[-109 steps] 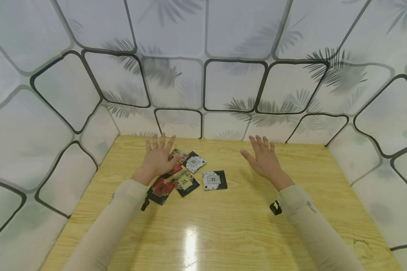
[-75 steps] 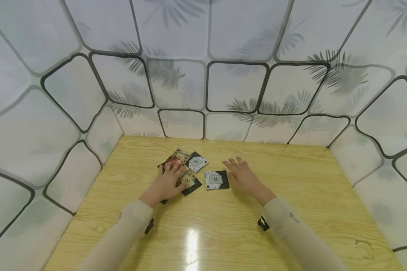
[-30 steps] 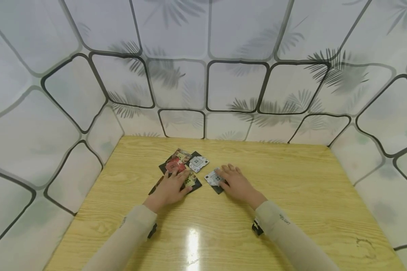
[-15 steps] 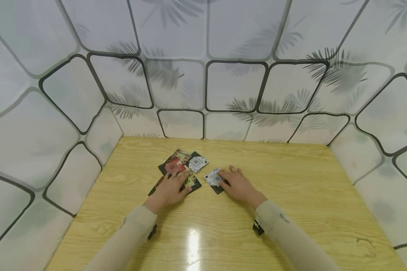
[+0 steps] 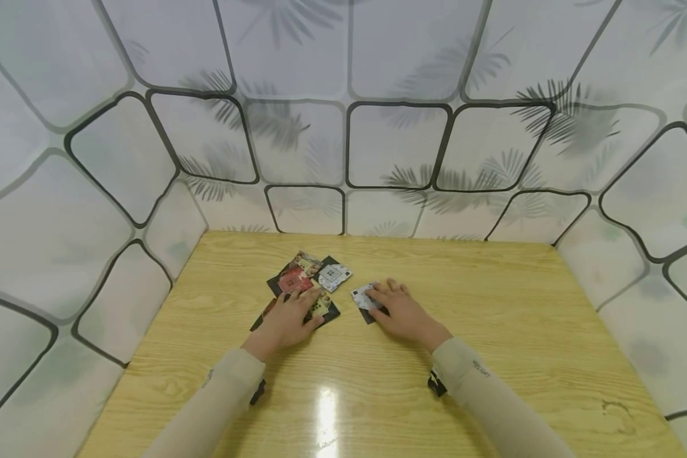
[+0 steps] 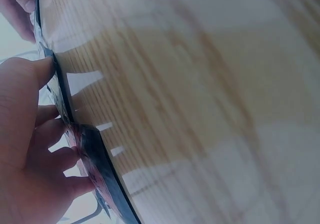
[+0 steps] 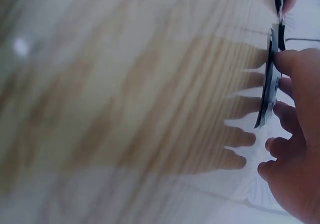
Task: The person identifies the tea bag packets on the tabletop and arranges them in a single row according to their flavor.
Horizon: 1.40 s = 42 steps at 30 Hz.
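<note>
In the head view my left hand (image 5: 286, 321) rests palm down on overlapping flat packets with dark backs. A yellow-labelled packet (image 5: 320, 306) shows beside its fingers, and a dark-edged one sticks out at the left, mostly covered. Above them lie a red packet (image 5: 294, 280) and a brown patterned packet (image 5: 306, 261). My right hand (image 5: 403, 312) touches a white-and-black packet (image 5: 364, 296) with thumb and fingertips, covering its right part. Both wrist views show the fingers pressing from above: the left thumb on a packet edge (image 6: 61, 84), the right on the thin packet (image 7: 270, 79).
Another white-and-black packet (image 5: 332, 273) lies between the hands, farther back. The wooden table (image 5: 492, 299) meets patterned fabric walls (image 5: 401, 146) at the back and sides. A dark mark (image 5: 615, 407) is on the table at the lower right.
Both hands came down from above the table onto the packets. The white-and-black packet under my right hand has turned and, since half a second ago, shifted slightly right. The left hand holds still.
</note>
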Motion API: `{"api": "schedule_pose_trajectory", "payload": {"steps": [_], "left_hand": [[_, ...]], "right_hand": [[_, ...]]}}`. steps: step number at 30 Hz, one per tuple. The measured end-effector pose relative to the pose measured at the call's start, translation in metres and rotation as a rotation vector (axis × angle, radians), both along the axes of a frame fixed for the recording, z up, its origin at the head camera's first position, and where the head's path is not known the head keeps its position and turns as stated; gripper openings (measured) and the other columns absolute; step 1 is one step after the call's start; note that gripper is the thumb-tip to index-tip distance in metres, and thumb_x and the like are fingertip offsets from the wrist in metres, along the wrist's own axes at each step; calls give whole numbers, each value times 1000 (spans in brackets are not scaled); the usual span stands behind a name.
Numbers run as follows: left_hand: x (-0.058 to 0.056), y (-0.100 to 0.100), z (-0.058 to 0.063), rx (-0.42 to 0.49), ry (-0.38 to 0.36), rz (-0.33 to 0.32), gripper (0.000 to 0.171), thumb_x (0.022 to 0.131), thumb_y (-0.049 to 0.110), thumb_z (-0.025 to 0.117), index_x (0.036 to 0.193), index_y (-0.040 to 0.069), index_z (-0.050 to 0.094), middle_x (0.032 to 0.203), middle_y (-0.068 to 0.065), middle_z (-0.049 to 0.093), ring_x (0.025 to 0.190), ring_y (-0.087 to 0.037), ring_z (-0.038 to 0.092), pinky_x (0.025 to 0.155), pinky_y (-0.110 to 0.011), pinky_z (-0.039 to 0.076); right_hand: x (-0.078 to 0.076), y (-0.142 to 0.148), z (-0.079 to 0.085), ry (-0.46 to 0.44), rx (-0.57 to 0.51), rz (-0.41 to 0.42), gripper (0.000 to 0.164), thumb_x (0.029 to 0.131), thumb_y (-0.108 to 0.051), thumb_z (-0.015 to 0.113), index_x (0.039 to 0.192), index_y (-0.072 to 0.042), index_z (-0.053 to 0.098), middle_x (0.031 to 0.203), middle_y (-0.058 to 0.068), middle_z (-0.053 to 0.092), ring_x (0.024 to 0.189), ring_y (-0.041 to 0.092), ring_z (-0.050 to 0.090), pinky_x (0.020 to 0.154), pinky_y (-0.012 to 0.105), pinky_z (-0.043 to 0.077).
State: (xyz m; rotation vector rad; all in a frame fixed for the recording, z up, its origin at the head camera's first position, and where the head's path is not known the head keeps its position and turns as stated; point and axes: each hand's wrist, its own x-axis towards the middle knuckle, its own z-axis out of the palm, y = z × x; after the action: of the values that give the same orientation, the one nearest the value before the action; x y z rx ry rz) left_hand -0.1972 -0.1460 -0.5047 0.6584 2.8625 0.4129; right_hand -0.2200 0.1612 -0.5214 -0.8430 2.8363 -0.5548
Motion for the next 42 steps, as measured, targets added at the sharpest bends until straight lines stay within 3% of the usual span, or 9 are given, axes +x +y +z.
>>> {"api": "schedule_pose_trajectory", "payload": {"steps": [18, 29, 42], "left_hand": [[-1, -1, 0, -6, -3, 10, 68, 110, 45, 54, 166, 11, 35, 171, -15, 36, 159, -47, 27, 124, -73, 24], [0, 0, -3, -10, -1, 15, 68, 109, 45, 54, 166, 12, 35, 171, -14, 36, 159, -47, 27, 125, -72, 24], [1, 2, -3, 24, -1, 27, 68, 109, 44, 56, 166, 13, 36, 171, -12, 35, 159, -47, 26, 126, -71, 22]], "right_hand": [[-20, 40, -9, 32, -1, -234, 62, 110, -41, 55, 161, -8, 45, 165, 22, 43, 156, 55, 24, 126, 71, 19], [-26, 68, -8, 54, -22, -272, 59, 111, -35, 53, 159, -2, 45, 163, 27, 42, 154, 59, 26, 123, 75, 21], [-37, 100, -3, 4, -19, -300, 61, 113, -36, 48, 161, 1, 39, 165, 31, 36, 153, 62, 20, 123, 77, 18]]}}
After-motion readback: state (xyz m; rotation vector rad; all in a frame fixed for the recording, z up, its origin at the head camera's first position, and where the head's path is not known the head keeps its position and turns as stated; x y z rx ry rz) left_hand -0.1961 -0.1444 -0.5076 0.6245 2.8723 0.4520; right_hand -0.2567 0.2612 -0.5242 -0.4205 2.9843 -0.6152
